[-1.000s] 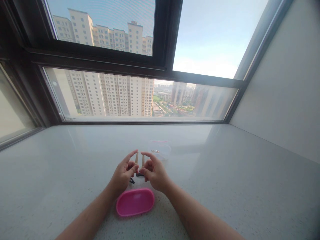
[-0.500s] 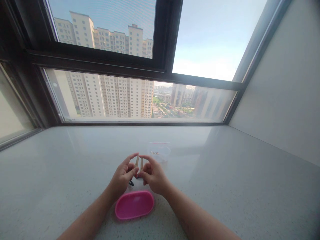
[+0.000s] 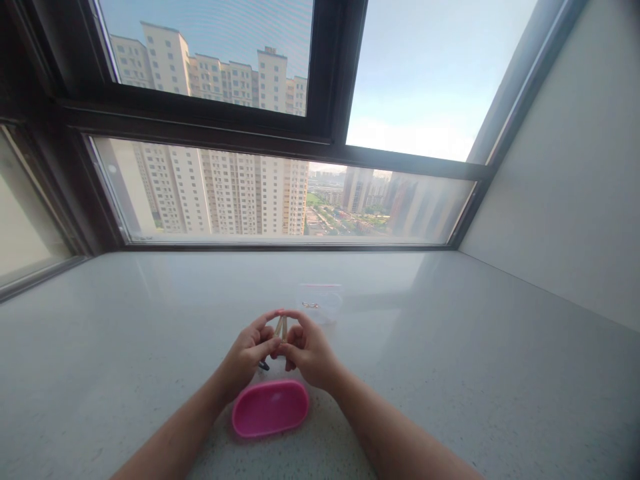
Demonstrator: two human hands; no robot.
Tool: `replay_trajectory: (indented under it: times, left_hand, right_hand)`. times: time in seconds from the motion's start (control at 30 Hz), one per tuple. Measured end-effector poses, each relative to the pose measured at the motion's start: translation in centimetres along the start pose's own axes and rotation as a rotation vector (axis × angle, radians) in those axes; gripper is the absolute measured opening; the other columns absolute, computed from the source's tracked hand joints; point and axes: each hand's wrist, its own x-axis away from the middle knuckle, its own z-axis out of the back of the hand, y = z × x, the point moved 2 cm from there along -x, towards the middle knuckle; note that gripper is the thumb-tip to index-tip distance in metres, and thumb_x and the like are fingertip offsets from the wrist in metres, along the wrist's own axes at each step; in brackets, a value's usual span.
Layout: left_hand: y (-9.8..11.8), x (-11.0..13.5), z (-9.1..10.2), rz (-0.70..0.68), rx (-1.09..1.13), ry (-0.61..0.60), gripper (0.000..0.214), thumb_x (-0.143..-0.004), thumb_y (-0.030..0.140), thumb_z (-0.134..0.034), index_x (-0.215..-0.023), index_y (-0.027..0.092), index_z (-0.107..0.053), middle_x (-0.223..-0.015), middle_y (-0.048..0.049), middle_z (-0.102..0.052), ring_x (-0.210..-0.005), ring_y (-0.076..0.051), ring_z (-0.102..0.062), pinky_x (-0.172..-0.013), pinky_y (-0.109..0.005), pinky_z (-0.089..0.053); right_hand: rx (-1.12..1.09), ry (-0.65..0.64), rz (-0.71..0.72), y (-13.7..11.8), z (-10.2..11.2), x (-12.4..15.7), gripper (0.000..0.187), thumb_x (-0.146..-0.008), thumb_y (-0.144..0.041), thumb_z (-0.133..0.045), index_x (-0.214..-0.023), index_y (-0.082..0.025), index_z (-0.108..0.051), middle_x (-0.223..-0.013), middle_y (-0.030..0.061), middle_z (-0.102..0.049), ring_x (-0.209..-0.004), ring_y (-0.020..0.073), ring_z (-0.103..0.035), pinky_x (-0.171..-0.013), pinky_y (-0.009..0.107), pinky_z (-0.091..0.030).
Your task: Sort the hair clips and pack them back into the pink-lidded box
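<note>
My left hand (image 3: 250,348) pinches a slim gold-coloured strip (image 3: 279,327) between thumb and index finger. A second slim gold-coloured strip (image 3: 285,328) is in the same kind of pinch in my right hand (image 3: 307,343). The strips stand nearly upright and lean together at the top, where my index fingertips meet. Their exact kind is too small to make out. Below my left fingers shows the end of a dark object (image 3: 263,365), mostly hidden. Nearer to me, between my forearms, lies a pink oval dish (image 3: 270,413).
Behind my hands a clear zip bag (image 3: 326,310) lies flat, with small metallic pieces (image 3: 310,305) at it. The pale speckled sill (image 3: 150,333) runs up to a dark window frame (image 3: 280,248). A white wall (image 3: 560,200) bounds the right side.
My hands have drawn together, so the two strips' upper ends and my index fingertips now meet. The dish and bag stay where they were.
</note>
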Motion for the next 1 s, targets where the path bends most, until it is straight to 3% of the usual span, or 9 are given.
replay_trajectory:
  times: [0.37,0.6,1.0]
  left_hand:
    - [0.0,-0.1,0.0,0.039,0.014,-0.054,0.053,-0.075,0.027,-0.056,-0.125,0.017,-0.044,-0.058,0.0058,-0.044,-0.053,-0.010,-0.044,-0.052,-0.022,-0.035]
    - [-0.6,-0.1,0.2,0.036,0.030,-0.038,0.049,-0.076,0.024,-0.055,-0.124,0.017,-0.044,-0.057,0.0063,-0.042,-0.052,-0.009,-0.044,-0.048,-0.021,-0.031]
    - [-1.5,-0.4,0.6,0.049,0.075,0.016,0.053,-0.074,0.026,-0.057,-0.124,0.016,-0.041,-0.056,0.0067,-0.044,-0.051,-0.009,-0.046,-0.047,-0.021,-0.032]
  right_hand:
    - [-0.009,-0.019,-0.005,-0.1,-0.1,0.1,0.047,-0.068,-0.021,-0.067,-0.111,-0.021,-0.048,-0.056,-0.0086,-0.047,-0.039,0.0054,-0.046,-0.035,0.015,-0.042]
    - [-0.027,-0.006,0.006,-0.3,-0.2,0.2,0.048,-0.068,-0.022,-0.067,-0.112,-0.021,-0.047,-0.058,-0.0078,-0.048,-0.043,0.0074,-0.051,-0.036,0.016,-0.043]
    - [-0.021,-0.001,0.003,0.6,0.3,0.0,0.061,-0.069,-0.018,-0.065,-0.125,-0.024,-0.040,-0.061,-0.0082,-0.047,-0.039,0.0048,-0.046,-0.035,0.017,-0.043]
